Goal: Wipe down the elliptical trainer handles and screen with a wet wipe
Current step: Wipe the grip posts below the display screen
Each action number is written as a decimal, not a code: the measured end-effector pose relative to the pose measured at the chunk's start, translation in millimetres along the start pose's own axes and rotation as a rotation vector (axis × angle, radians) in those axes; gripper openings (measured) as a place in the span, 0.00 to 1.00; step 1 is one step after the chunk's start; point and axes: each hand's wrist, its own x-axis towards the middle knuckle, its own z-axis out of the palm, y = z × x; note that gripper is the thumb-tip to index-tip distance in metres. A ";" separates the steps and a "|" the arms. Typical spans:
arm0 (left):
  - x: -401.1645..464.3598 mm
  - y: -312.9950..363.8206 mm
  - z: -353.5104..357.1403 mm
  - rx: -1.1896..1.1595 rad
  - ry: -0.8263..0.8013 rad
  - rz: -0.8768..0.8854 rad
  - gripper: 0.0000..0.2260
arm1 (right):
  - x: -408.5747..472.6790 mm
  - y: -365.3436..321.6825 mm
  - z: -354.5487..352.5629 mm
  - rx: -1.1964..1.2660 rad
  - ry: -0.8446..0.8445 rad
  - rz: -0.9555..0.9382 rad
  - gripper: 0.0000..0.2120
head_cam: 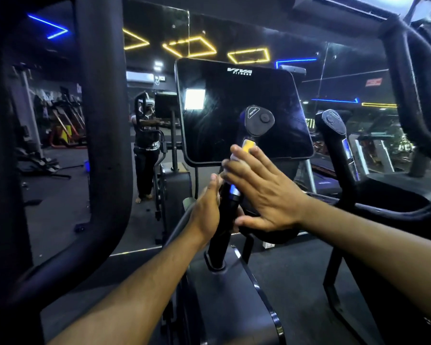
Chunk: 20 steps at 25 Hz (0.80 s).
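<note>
Both hands lie flat-fingered, the left hand [205, 210] and right hand [264, 192] sandwiching the rigid handle [228, 205]; a limp wipe seems best pressed around its shaft.

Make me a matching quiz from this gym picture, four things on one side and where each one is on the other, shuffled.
Things:
1. screen
2. left hand
3. right hand
4. wipe

Places:
A. under the right fingers, on the handle
B. behind the handle's top
C. left side of the handle
D. right side of the handle, fingers straight

Pairs: 1-B, 2-C, 3-D, 4-A
</note>
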 end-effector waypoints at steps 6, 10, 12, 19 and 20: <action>0.2 2.9 0.2 -0.134 0.014 -0.065 0.27 | -14.1 -15.0 1.8 0.032 -0.051 -0.142 0.41; 3.7 -3.1 -2.2 -0.121 0.000 -0.070 0.27 | 4.4 5.7 -12.2 -0.094 -0.098 -0.215 0.38; 8.6 -7.8 -3.7 -0.105 -0.015 -0.109 0.30 | 21.4 21.4 -23.8 -0.153 -0.086 -0.199 0.37; 12.1 -7.8 -2.5 -0.104 -0.030 -0.105 0.27 | 64.2 75.4 -40.3 -0.085 -0.037 -0.181 0.26; 11.5 -7.8 -2.6 -0.103 -0.029 -0.097 0.26 | 69.6 76.6 -40.5 -0.087 -0.037 -0.172 0.25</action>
